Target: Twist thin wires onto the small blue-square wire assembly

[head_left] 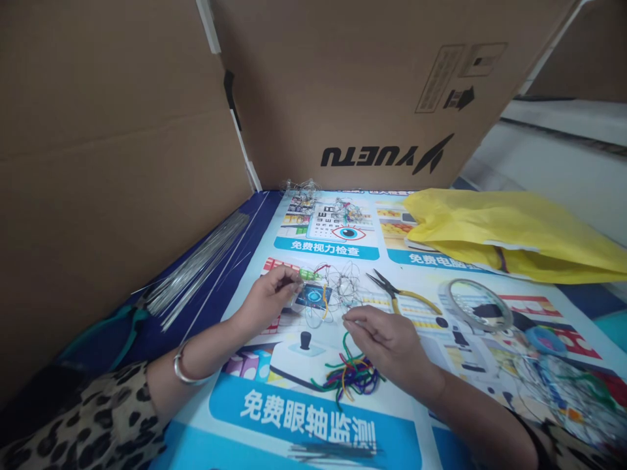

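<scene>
A loose figure of thin bent wire (345, 284), with bits of yellow and red string on it, lies between my hands. My left hand (267, 301) is closed in a pinch at its left side, holding the wire by the fingertips. On the near right, my right hand (389, 339) is also closed, thumb against fingers, close to the wire; what it grips is too thin to make out. Below it is a small heap of coloured strings (353, 377) in purple, green, red and yellow. Long-nosed pliers (390, 287) with yellow handles lie open just beyond my right hand.
Straight wires (200, 267) lie left, beside a teal-handled tool (115, 336). A clear tape roll (482, 307), tangled wire pieces (563, 385) and a yellow bag (509, 228) are right. More bent wire (349, 209) sits before the cardboard wall (372, 85). Short dark wires (333, 452) lie nearest me.
</scene>
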`<action>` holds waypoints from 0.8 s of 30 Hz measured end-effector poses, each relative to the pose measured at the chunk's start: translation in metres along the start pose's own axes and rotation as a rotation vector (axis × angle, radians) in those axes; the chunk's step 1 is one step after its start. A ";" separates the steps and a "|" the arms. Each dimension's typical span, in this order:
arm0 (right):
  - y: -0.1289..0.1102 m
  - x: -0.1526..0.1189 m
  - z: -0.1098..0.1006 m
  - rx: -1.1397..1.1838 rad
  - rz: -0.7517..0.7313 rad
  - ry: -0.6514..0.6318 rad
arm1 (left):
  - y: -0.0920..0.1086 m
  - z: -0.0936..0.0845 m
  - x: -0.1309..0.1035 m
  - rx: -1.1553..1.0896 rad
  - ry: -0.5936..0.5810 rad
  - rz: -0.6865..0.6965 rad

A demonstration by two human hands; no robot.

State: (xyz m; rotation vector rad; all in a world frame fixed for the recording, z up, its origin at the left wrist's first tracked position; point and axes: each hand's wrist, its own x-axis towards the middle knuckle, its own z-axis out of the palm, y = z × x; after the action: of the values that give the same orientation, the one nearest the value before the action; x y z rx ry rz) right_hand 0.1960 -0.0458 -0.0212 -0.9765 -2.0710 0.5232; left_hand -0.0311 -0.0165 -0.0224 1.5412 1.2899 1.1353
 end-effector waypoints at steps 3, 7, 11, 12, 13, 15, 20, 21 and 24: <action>-0.001 0.001 -0.001 -0.010 0.008 0.008 | -0.004 -0.001 0.000 0.034 -0.003 0.008; -0.002 0.002 -0.001 -0.020 0.014 0.025 | -0.009 -0.001 0.000 0.060 -0.013 0.020; -0.003 0.003 -0.002 -0.018 0.047 0.030 | -0.008 -0.001 0.001 0.106 0.024 0.022; -0.003 0.003 -0.002 -0.020 0.053 0.030 | -0.008 -0.001 0.001 0.109 0.031 0.024; -0.004 0.003 -0.002 -0.021 0.054 0.031 | -0.008 -0.001 0.001 0.113 0.036 0.028; -0.004 0.003 -0.003 -0.019 0.045 0.033 | -0.009 -0.001 0.001 0.132 0.045 0.037; -0.003 0.003 -0.002 0.005 0.033 0.025 | -0.012 -0.002 0.001 0.190 0.054 0.040; -0.003 0.003 -0.002 0.007 0.032 0.017 | -0.012 -0.002 0.001 0.192 0.050 0.040; -0.001 0.002 -0.001 0.008 0.033 -0.003 | -0.009 -0.002 0.001 0.187 0.040 0.039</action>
State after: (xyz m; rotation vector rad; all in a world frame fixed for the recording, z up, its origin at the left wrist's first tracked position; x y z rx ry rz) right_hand 0.1957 -0.0452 -0.0188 -1.0071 -2.0567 0.5504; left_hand -0.0357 -0.0139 -0.0304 1.6935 1.4322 1.1002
